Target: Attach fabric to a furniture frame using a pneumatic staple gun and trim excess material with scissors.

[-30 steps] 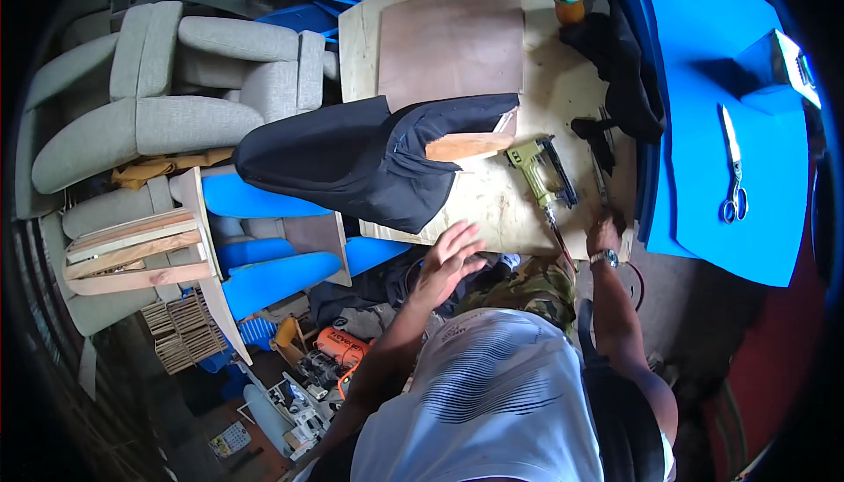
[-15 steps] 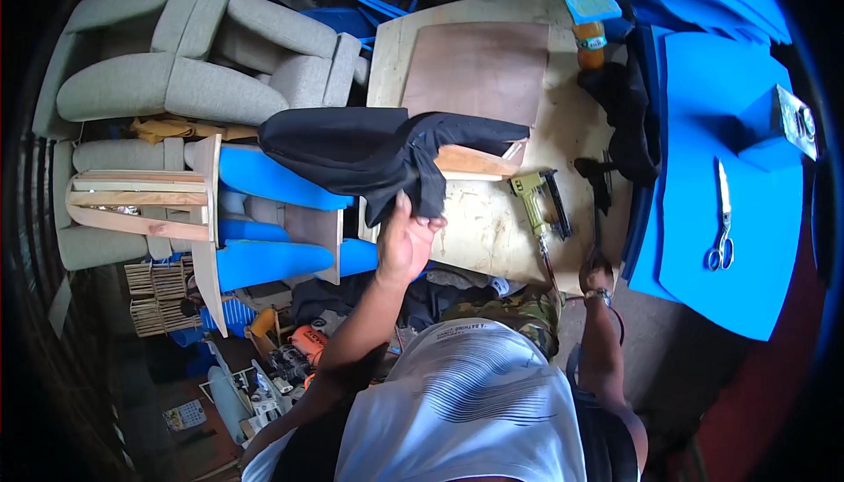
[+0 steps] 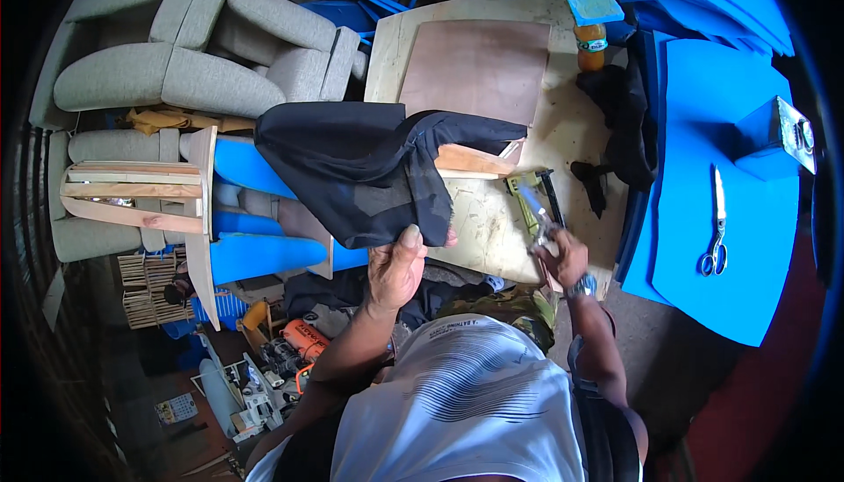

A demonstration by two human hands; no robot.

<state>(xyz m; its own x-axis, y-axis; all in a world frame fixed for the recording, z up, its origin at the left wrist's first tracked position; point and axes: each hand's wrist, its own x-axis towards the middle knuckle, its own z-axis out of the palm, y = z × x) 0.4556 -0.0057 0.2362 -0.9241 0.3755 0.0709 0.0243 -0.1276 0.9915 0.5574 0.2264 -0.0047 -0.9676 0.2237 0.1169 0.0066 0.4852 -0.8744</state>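
In the head view, the left hand (image 3: 397, 273) had pinched the black cloth's (image 3: 338, 166) lower edge, thumb on top, and spread the flap toward the person, beside the bare wood (image 3: 475, 159) over the table (image 3: 479, 218). The right hand (image 3: 564, 258), closed on a blurred shiny tool (image 3: 531, 201), had swung left above the staple gun (image 3: 516, 188), so both hands were now occupied.

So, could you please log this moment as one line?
Left hand: gripping edge of black cloth | Right hand: holding blurred tool over staple gun | Far right: scissors on blue sheet
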